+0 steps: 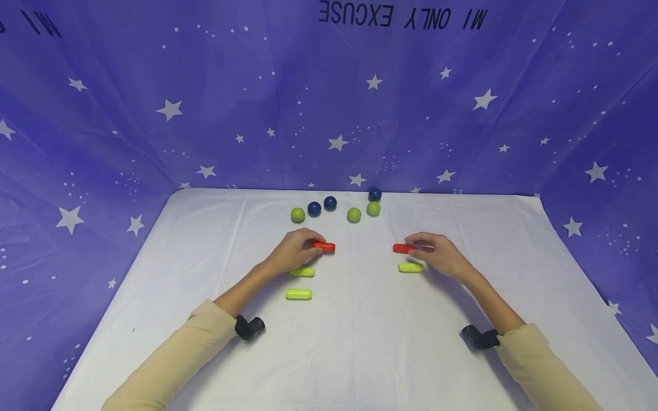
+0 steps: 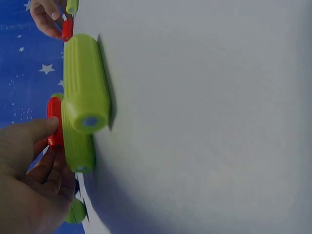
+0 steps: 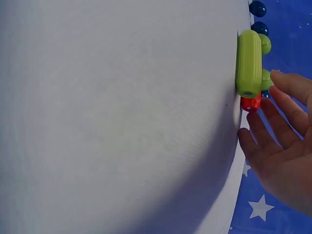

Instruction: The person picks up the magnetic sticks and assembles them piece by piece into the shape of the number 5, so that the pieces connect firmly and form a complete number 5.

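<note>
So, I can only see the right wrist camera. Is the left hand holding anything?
Observer: Yes, the left hand pinches a red stick between thumb and fingers.
Operator: Cool! I see one yellow-green stick. Are there more?
Observer: Two more: a second one and a third lie closer to the person than that red stick.
Operator: And am I missing any balls?
Observer: One: a green ball, the leftmost of all the balls in the head view.
</note>
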`<state>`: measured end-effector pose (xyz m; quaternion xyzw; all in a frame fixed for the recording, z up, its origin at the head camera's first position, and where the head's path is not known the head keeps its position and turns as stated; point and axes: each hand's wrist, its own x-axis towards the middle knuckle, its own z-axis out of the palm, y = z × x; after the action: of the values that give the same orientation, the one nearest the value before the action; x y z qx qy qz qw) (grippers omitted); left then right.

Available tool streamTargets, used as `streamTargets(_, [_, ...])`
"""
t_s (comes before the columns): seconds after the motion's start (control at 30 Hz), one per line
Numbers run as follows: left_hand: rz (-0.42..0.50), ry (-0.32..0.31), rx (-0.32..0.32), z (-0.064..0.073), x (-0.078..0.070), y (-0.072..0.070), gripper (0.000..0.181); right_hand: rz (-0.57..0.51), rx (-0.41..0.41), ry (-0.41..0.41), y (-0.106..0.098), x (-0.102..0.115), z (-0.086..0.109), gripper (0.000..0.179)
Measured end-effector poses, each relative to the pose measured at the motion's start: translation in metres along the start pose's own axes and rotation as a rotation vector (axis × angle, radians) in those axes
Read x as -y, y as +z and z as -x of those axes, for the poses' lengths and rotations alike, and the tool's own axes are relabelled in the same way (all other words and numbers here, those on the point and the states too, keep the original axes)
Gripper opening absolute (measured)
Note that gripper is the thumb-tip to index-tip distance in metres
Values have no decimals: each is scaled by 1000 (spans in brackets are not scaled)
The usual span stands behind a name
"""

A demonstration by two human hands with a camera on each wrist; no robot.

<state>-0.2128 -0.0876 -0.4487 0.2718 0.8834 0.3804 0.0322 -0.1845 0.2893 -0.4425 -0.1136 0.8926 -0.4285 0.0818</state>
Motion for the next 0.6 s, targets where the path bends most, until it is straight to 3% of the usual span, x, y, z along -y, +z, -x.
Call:
streamTargets(0.33, [-5, 18, 37, -7, -12, 7, 22, 74, -2, 21, 3, 1, -3, 33])
streamTargets(0.6, [10, -2, 56, -12, -19, 14, 22, 80, 14, 18, 2, 3, -13, 33])
